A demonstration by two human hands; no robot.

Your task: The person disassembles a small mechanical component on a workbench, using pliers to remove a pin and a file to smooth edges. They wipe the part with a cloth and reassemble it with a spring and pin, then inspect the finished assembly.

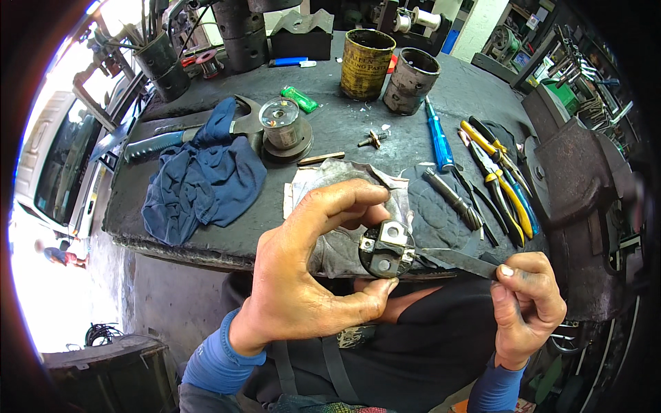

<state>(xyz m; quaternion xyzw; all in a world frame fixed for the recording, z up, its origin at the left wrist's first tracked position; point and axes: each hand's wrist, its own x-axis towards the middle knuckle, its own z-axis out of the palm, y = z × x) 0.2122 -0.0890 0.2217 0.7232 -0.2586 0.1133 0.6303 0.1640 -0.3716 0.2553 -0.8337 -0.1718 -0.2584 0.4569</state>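
Note:
My left hand [303, 268] grips a small round black part with metal plates and terminals [387, 249] between thumb and fingers. It is held up in front of the bench's near edge. In my right hand [527, 299], pinched between thumb and fingers, is a thin dark blade [465, 262]. Its narrow tip points left and reaches the right side of the round part; whether it touches, I cannot tell. Behind my left hand a stained grey rag [330, 180] lies on the dark workbench [227, 248].
Blue cloth [203, 182] and a hammer [155, 145] lie left. Beyond stand a clear-lidded round container [281, 122], a yellow tin [366, 69] and a grimy can [411, 82]. Rightward are a blue screwdriver [438, 138], pliers [506, 186], a metal cylindrical tool [452, 199] and a vise [575, 206].

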